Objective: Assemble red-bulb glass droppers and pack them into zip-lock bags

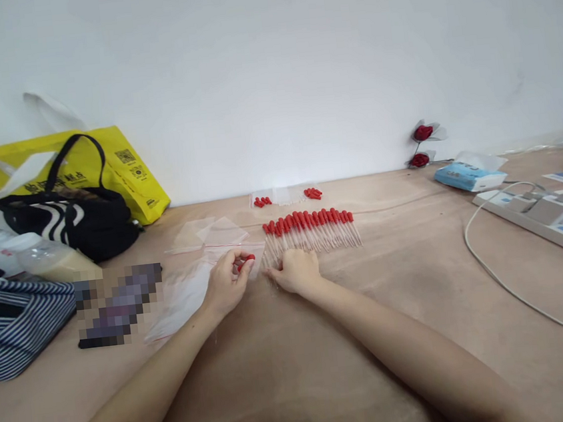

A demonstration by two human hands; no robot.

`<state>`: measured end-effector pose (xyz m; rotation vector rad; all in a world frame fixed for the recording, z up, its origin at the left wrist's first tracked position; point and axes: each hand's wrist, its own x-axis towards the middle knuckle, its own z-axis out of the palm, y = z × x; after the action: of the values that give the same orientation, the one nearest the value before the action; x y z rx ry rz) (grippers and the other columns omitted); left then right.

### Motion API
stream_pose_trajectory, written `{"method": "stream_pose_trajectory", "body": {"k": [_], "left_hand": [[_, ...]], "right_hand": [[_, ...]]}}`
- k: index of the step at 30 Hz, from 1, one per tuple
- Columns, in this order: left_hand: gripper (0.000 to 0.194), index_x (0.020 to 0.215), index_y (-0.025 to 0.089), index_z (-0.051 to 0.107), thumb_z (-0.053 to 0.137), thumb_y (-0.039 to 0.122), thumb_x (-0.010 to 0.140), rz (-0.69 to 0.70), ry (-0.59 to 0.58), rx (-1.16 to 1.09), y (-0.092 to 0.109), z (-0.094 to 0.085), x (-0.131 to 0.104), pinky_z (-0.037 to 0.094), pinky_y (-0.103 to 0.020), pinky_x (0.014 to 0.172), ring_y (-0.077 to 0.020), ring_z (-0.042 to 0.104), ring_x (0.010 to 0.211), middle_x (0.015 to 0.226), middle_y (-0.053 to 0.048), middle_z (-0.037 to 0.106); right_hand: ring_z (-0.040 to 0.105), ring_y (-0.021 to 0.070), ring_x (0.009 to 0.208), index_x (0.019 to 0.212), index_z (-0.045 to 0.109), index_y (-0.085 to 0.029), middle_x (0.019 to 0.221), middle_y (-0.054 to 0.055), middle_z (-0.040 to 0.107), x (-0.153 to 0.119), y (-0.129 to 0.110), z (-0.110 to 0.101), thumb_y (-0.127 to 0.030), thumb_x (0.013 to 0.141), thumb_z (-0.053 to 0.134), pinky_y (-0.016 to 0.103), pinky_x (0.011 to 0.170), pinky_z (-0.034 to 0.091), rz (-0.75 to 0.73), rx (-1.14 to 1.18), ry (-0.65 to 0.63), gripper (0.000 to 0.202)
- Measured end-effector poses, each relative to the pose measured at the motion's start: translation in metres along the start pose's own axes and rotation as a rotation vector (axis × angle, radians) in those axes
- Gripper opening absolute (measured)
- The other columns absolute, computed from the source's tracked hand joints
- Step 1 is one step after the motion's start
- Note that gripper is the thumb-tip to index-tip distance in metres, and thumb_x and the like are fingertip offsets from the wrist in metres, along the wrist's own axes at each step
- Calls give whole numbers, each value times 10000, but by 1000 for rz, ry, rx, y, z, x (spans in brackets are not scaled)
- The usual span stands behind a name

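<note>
Several glass droppers with red rubber bulbs (313,228) lie side by side in a row on the wooden table (296,350). My left hand (229,282) is closed around red bulbs, beside clear zip bags (185,298). At the left end of the row my right hand (298,270) rests low with its fingers curled; what they hold, if anything, is hidden. Behind the row, near the wall, lie two small groups of red bulbs (312,194) on clear bags.
At the left stand a yellow bag (142,178), a black bag (96,220), a bottle (55,258) and a striped bag (17,333). On the right are a blue tissue pack (469,176), a power strip (539,224), a white cable (503,285) and dark red flowers (423,132).
</note>
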<state>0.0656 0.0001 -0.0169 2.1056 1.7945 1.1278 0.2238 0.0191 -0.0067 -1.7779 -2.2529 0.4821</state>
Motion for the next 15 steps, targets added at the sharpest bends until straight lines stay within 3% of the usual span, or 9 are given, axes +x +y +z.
{"method": "stream_pose_trajectory", "body": {"k": [5,12,15], "left_hand": [[309,1059,185,487,441,336,793,-26,37,-151,1,-1,-4,468,-263,684,-142,579,746,895,-45,584],[185,854,174,498,531,310,734,-120,-76,-486,17,8,-16,479,-294,727,-157,593,787,807,-36,599],[175,731,176,468,594,264,650,-190,-92,-596,24,13,-22,482,-290,731,-157,605,791,797,-28,599]], "right_hand": [[601,231,839,817,650,-155,865,117,665,-2,-1,1,-348,770,480,431,839,337,-29,-50,-23,261],[598,242,824,833,630,-112,878,154,648,-17,2,-8,-214,776,447,403,785,372,-119,-131,-47,217],[594,241,807,876,593,-79,885,181,631,-31,20,-14,-170,791,431,357,723,395,-172,-134,-56,204]]}}
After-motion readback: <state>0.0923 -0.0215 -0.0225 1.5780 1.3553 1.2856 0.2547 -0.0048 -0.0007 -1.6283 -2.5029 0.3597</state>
